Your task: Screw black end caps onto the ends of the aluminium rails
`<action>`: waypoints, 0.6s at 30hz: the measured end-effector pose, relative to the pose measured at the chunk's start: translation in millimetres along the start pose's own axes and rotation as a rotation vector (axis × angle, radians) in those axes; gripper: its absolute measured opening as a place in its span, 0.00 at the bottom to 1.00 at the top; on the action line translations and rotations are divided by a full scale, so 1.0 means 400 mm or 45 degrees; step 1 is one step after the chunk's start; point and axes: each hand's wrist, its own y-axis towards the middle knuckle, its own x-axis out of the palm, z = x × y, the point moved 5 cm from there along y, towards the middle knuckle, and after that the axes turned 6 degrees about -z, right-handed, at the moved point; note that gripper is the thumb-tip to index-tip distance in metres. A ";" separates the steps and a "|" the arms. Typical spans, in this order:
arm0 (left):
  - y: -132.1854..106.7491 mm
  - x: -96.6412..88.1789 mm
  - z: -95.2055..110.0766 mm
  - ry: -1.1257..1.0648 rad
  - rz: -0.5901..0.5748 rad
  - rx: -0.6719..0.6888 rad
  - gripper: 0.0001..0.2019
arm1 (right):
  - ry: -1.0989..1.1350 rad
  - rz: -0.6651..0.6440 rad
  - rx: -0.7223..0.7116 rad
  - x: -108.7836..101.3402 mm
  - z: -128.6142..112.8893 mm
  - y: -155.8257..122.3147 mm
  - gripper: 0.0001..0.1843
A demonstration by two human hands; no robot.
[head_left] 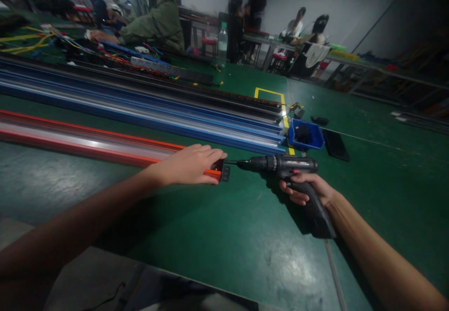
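Note:
My left hand (194,163) wraps over the right end of a long red-orange metal profile (94,143) that lies on the green table. A black end cap (226,171) sits at that end, beside my fingertips. In my right hand (308,187) is a black cordless drill (280,163), its handle gripped and its bit pointing left. The bit's tip is at the end cap; whether it sits in a screw is too small to tell.
Long blue profiles (157,114) lie behind the red one. To their right are a blue bin (314,133) holding black parts and a dark flat object (336,145). Loose wires (80,44) cover the far left. A co-worker's green sleeve (154,23) reaches across the far side.

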 end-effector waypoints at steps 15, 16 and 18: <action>-0.001 0.001 0.000 -0.003 0.024 0.021 0.34 | 0.010 0.035 -0.003 -0.005 0.003 -0.004 0.11; -0.001 0.001 0.000 -0.001 0.020 0.018 0.34 | 0.011 0.044 -0.005 -0.005 0.003 -0.004 0.11; 0.000 0.001 0.001 0.004 0.012 0.015 0.34 | 0.009 0.056 -0.003 -0.006 0.003 -0.005 0.11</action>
